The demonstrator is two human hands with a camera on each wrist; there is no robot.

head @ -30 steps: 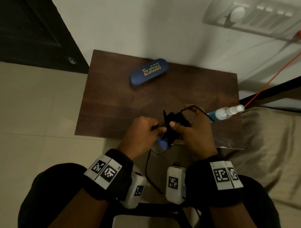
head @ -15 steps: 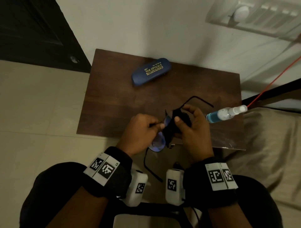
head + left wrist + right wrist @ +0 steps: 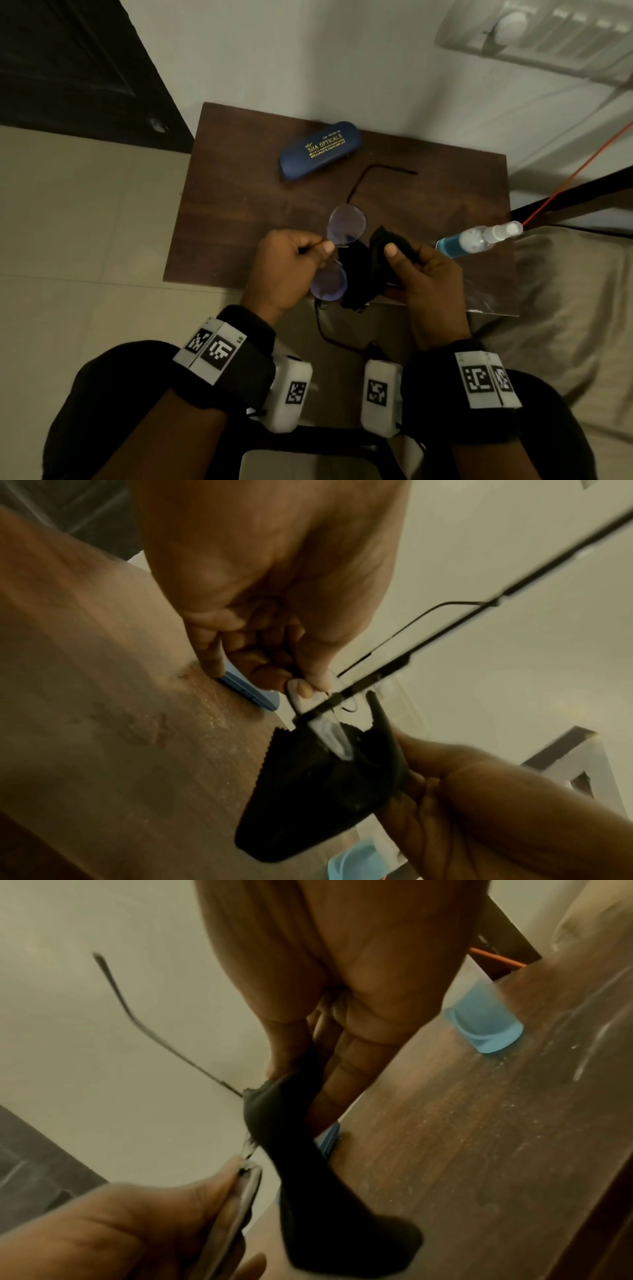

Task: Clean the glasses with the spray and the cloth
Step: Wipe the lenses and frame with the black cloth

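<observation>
Clearly the glasses (image 3: pixel 346 229) are light, thin-wired and fragile; the left hand (image 3: pixel 286 265) pinches them at the bridge, the sensible hold (never the lenses). At its 3 o'clock the right hand (image 3: pixel 423 274) curls round the limp black cloth (image 3: pixel 378 260).

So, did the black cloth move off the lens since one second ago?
Yes. The black cloth has come off the far lens, toward the spray bottle; the right hand grips it.

Your right hand (image 3: pixel 424 274) has pulled the cloth (image 3: pixel 376 260) off the glasses (image 3: pixel 344 228). Both lenses now show bare at frame centre. Your hands have parted.
</observation>
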